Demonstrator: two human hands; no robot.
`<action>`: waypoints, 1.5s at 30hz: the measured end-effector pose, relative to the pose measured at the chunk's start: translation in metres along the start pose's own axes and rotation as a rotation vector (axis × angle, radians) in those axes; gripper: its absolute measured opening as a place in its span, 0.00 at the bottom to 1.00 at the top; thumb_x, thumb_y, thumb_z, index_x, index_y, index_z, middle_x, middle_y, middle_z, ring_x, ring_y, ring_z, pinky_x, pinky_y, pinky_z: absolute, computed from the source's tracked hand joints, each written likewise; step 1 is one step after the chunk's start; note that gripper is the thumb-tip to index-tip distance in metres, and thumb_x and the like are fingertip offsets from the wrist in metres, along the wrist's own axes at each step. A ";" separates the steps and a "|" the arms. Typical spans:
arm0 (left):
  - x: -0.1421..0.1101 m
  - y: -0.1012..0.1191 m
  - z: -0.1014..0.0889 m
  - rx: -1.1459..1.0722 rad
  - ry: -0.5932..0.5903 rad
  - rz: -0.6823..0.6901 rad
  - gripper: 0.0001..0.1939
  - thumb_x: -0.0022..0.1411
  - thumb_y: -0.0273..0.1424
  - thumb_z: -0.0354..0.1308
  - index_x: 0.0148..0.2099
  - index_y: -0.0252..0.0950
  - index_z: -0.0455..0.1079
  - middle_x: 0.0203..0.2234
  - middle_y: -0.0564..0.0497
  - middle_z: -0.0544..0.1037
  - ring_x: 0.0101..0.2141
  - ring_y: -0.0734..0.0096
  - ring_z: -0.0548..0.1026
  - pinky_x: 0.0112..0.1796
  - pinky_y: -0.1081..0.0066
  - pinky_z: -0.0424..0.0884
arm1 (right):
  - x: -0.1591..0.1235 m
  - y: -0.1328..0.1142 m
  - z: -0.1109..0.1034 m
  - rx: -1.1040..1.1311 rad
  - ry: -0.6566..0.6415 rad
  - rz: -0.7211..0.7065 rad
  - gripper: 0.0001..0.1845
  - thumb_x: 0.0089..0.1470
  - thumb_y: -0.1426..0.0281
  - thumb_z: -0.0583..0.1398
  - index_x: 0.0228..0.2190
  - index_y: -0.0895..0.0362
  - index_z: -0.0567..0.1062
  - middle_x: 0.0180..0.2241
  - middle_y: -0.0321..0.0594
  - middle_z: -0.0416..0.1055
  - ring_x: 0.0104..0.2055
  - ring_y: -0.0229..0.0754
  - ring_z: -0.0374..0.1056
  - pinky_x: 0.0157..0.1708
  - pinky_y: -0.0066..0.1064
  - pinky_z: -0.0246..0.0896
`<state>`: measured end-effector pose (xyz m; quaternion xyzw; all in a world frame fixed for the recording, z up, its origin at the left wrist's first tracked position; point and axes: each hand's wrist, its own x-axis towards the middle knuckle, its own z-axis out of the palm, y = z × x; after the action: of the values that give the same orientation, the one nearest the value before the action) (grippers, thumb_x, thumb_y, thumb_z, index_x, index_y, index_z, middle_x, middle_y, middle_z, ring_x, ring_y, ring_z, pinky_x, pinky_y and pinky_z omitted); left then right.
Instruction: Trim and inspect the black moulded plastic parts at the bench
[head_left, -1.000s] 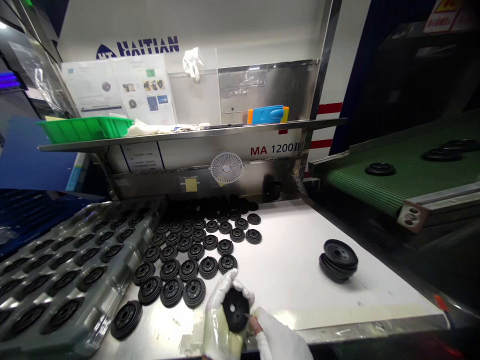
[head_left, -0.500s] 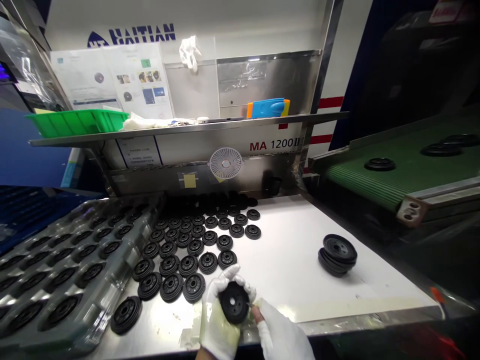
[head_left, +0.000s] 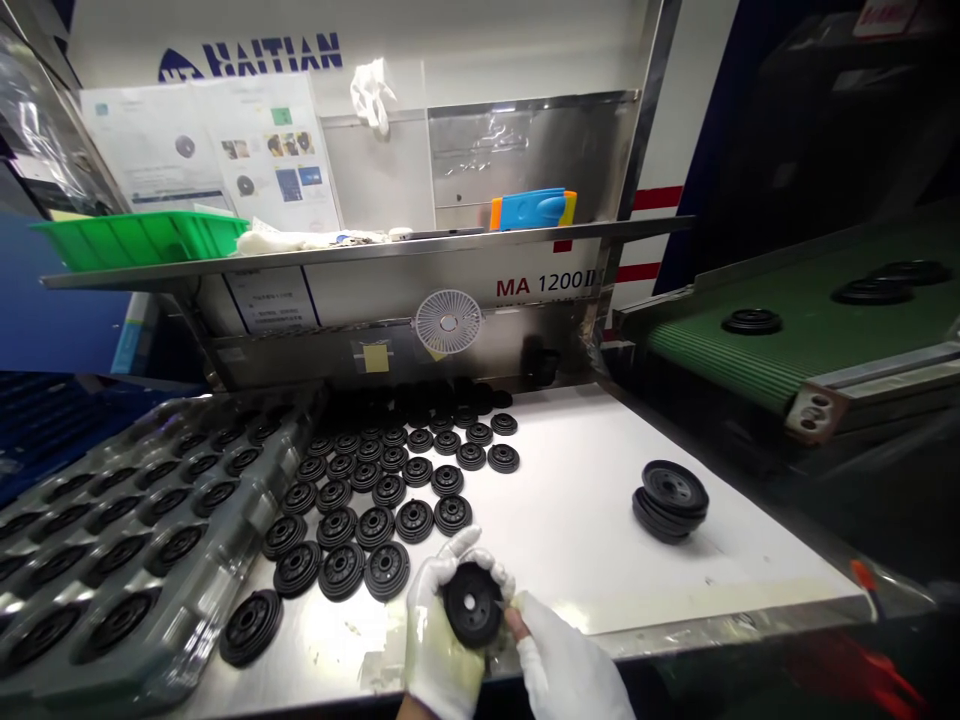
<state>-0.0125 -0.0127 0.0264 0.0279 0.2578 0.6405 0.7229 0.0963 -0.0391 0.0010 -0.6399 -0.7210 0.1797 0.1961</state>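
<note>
blk ribbed wheel [head_left: 472, 606], wht gloves [head_left: 439, 650], grn ribbed belt [head_left: 780, 352], grn tray [head_left: 139, 242], red wall stripes [head_left: 657, 198]

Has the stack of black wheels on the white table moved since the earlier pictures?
No. The stack keeps its place relative to the conveyor bracket; only the view shifted.

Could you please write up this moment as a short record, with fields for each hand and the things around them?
Left hand: white-gloved, holds a black moulded disc
Right hand: white-gloved, fingertip against the disc's edge
Nearby: rows of matching discs on a white table
Rest: plastic tray of discs; stacked discs; green conveyor belt
</note>
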 end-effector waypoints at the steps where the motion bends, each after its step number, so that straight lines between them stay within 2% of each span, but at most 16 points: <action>1: 0.000 -0.001 0.001 -0.009 0.013 0.029 0.12 0.50 0.27 0.53 0.39 0.31 0.68 0.22 0.49 0.69 0.24 0.67 0.69 0.28 0.65 0.69 | 0.000 0.001 0.000 -0.012 -0.001 0.004 0.15 0.55 0.68 0.42 0.30 0.51 0.68 0.26 0.36 0.73 0.28 0.43 0.69 0.26 0.30 0.56; 5: 0.004 -0.006 0.002 -0.016 0.045 0.099 0.08 0.51 0.28 0.57 0.36 0.32 0.68 0.22 0.50 0.68 0.24 0.72 0.68 0.28 0.70 0.68 | -0.003 0.000 0.007 -0.072 -0.018 0.002 0.18 0.56 0.66 0.40 0.29 0.51 0.67 0.26 0.36 0.73 0.29 0.44 0.69 0.25 0.31 0.54; 8: 0.008 -0.008 0.001 -0.032 0.028 0.125 0.09 0.52 0.28 0.58 0.38 0.33 0.68 0.23 0.51 0.68 0.25 0.75 0.68 0.32 0.71 0.69 | -0.005 -0.006 0.013 -0.077 -0.038 -0.022 0.19 0.56 0.65 0.39 0.32 0.50 0.68 0.26 0.36 0.73 0.30 0.46 0.70 0.26 0.32 0.54; 11: 0.007 -0.007 0.000 -0.042 0.021 0.161 0.11 0.53 0.28 0.57 0.41 0.35 0.67 0.26 0.51 0.69 0.28 0.74 0.69 0.36 0.69 0.68 | -0.005 -0.009 0.011 -0.075 -0.038 -0.051 0.19 0.57 0.66 0.40 0.30 0.51 0.68 0.26 0.35 0.73 0.29 0.44 0.70 0.25 0.31 0.53; 14: 0.003 -0.003 -0.001 0.004 -0.021 0.035 0.14 0.52 0.28 0.54 0.44 0.33 0.66 0.31 0.45 0.72 0.32 0.65 0.71 0.36 0.63 0.68 | -0.004 -0.007 0.004 -0.032 -0.022 -0.030 0.18 0.56 0.66 0.40 0.32 0.50 0.68 0.27 0.36 0.74 0.30 0.45 0.70 0.26 0.31 0.55; 16: 0.001 -0.002 -0.001 0.015 -0.042 -0.036 0.14 0.51 0.27 0.53 0.42 0.30 0.67 0.27 0.45 0.72 0.29 0.64 0.71 0.33 0.63 0.68 | -0.003 -0.003 0.001 0.006 -0.015 -0.001 0.18 0.56 0.66 0.40 0.34 0.50 0.68 0.29 0.37 0.74 0.32 0.46 0.70 0.28 0.32 0.57; 18: 0.002 -0.003 -0.002 0.004 -0.018 -0.002 0.11 0.50 0.27 0.54 0.38 0.29 0.68 0.22 0.48 0.69 0.25 0.68 0.69 0.30 0.66 0.68 | -0.003 0.001 0.002 -0.002 -0.026 0.019 0.18 0.56 0.66 0.40 0.33 0.51 0.68 0.29 0.37 0.74 0.33 0.47 0.70 0.29 0.34 0.58; 21: 0.005 -0.006 -0.002 0.003 0.030 0.069 0.08 0.50 0.27 0.56 0.35 0.31 0.68 0.21 0.50 0.68 0.23 0.72 0.67 0.28 0.69 0.67 | -0.005 0.003 0.008 -0.051 -0.045 0.019 0.18 0.56 0.68 0.40 0.31 0.51 0.68 0.28 0.37 0.73 0.32 0.48 0.70 0.29 0.36 0.58; 25: 0.009 -0.010 -0.002 -0.005 0.046 0.110 0.10 0.51 0.29 0.58 0.38 0.33 0.67 0.22 0.52 0.68 0.24 0.75 0.68 0.31 0.71 0.68 | -0.007 -0.004 0.014 -0.083 -0.048 -0.022 0.19 0.56 0.67 0.40 0.32 0.51 0.69 0.27 0.36 0.73 0.31 0.46 0.70 0.26 0.32 0.55; 28: 0.007 -0.010 -0.004 -0.016 0.073 0.169 0.13 0.52 0.29 0.58 0.42 0.36 0.66 0.25 0.52 0.70 0.27 0.74 0.70 0.35 0.69 0.69 | -0.007 -0.009 0.014 -0.086 -0.072 -0.027 0.18 0.56 0.66 0.40 0.28 0.50 0.68 0.25 0.35 0.73 0.28 0.45 0.70 0.24 0.32 0.53; 31: 0.004 -0.009 -0.006 0.011 0.069 0.107 0.14 0.52 0.28 0.56 0.43 0.35 0.66 0.29 0.48 0.72 0.30 0.68 0.71 0.35 0.64 0.69 | -0.007 -0.006 0.011 -0.061 -0.071 -0.019 0.19 0.56 0.66 0.40 0.27 0.51 0.68 0.25 0.37 0.73 0.28 0.45 0.70 0.24 0.32 0.54; 34: 0.003 -0.008 -0.008 0.007 0.001 0.029 0.13 0.50 0.27 0.54 0.41 0.33 0.66 0.24 0.49 0.70 0.26 0.68 0.70 0.31 0.64 0.69 | -0.006 0.003 0.007 -0.010 -0.036 0.008 0.19 0.56 0.67 0.40 0.30 0.52 0.69 0.28 0.39 0.73 0.31 0.46 0.69 0.28 0.33 0.57; 39: 0.006 -0.012 -0.005 -0.020 -0.006 0.088 0.07 0.51 0.27 0.56 0.36 0.34 0.67 0.21 0.52 0.68 0.24 0.72 0.68 0.31 0.68 0.68 | -0.006 0.006 0.007 -0.045 -0.078 0.050 0.18 0.55 0.67 0.40 0.31 0.52 0.68 0.28 0.39 0.73 0.33 0.48 0.70 0.29 0.35 0.58; 45: 0.004 -0.018 0.000 -0.022 0.006 0.206 0.15 0.53 0.29 0.57 0.45 0.39 0.65 0.23 0.55 0.67 0.26 0.75 0.69 0.35 0.69 0.68 | -0.010 -0.003 0.011 0.022 -0.089 -0.002 0.22 0.56 0.63 0.37 0.28 0.51 0.67 0.25 0.38 0.72 0.30 0.47 0.69 0.27 0.35 0.57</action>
<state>0.0040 -0.0123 0.0186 0.0444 0.2485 0.7143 0.6527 0.0892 -0.0491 -0.0076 -0.6282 -0.7278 0.2156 0.1710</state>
